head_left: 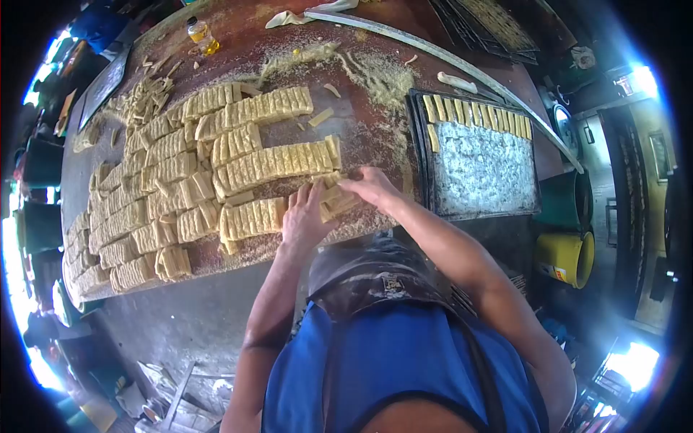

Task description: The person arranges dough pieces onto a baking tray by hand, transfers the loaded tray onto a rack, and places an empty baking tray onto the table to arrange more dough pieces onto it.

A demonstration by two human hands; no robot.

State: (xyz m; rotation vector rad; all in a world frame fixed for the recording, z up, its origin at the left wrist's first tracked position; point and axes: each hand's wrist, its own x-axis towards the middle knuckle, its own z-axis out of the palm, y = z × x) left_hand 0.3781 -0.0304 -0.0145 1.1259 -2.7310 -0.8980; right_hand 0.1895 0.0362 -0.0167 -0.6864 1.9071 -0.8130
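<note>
At the bottom of the frame is the person's bright blue sleeveless top [390, 361]. Just above it, at the centre, both hands meet at the table's near edge over a small group of pale yellow, flour-dusted dough-like strips [333, 193]. The left hand [303, 216] lies with its fingers close together and bent down onto the strips. The right hand [375, 189] has its thumb and fingertips curled at their other end; whether either hand grips them firmly or only squares them up, I cannot tell.

Just left of the hands is a short, neat row of similar strips [253, 218]. Beyond it, across the left half of the frame, the large block of packed rows [173, 169] makes up most of the strips in view, all lying off the tray.

Right of centre, the dark-rimmed, white-dusted metal tray [484, 173] looks barely begun: one row of laid strips [476, 114] lines its upper edge, with a single strip [433, 138] below at the left. The rest of its surface is bare, so by my reading far more remains than is done.

Farther off, at upper left, a loose jumbled heap of strips [148, 101] lies unaligned, below a clear bottle of yellow liquid [202, 37] on the reddish-brown table [249, 32].
</note>
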